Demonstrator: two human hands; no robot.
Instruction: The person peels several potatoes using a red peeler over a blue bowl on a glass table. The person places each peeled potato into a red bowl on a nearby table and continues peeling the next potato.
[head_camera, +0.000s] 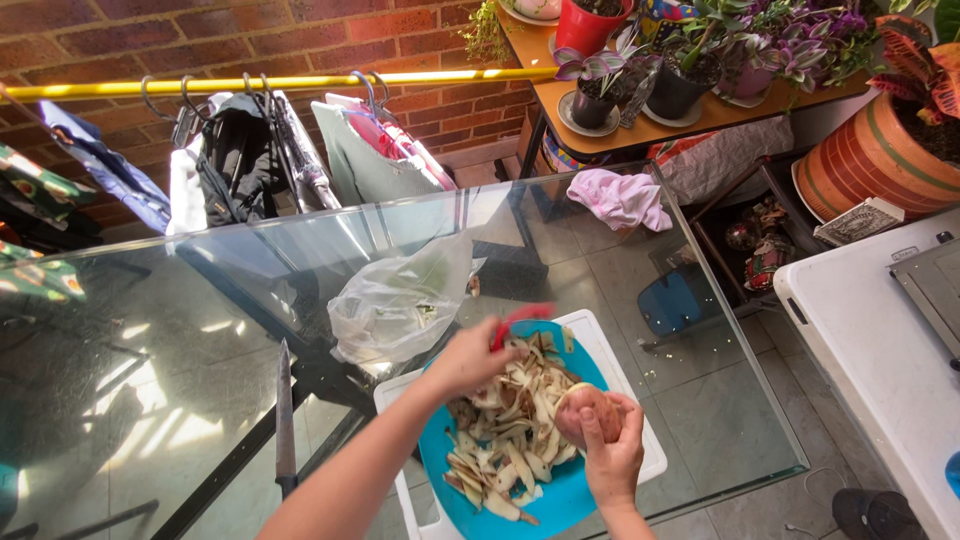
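The surface (200, 330) is a clear glass top through which the tiled floor and dark frame show, with sun patches at its 8 o'clock side. On it, toward 5 o'clock, a white cutting board (640, 440) carries a blue plate (560, 500) heaped with potato peelings (510, 430). The right hand (612, 462), at 3 o'clock of the heap, has its grip closed around a partly peeled potato (590, 410) held just above the plate. The left hand (470, 358), at 11 o'clock of the heap, has its grip pressed around a red peeler (522, 316), blurred. A crumpled clear plastic bag (400, 300) lies at 11 o'clock of the board, a knife (285, 420) lies well apart at 9 o'clock, and a pink cloth (622, 198) sits at the far corner at 1 o'clock. Beyond the glass a yellow rail (280, 85) hung with clothes (260, 160) runs along a brick wall (200, 35); at 1 o'clock a wooden shelf (600, 125) holds potted plants (690, 70), and a white appliance (870, 340) stands at 3 o'clock
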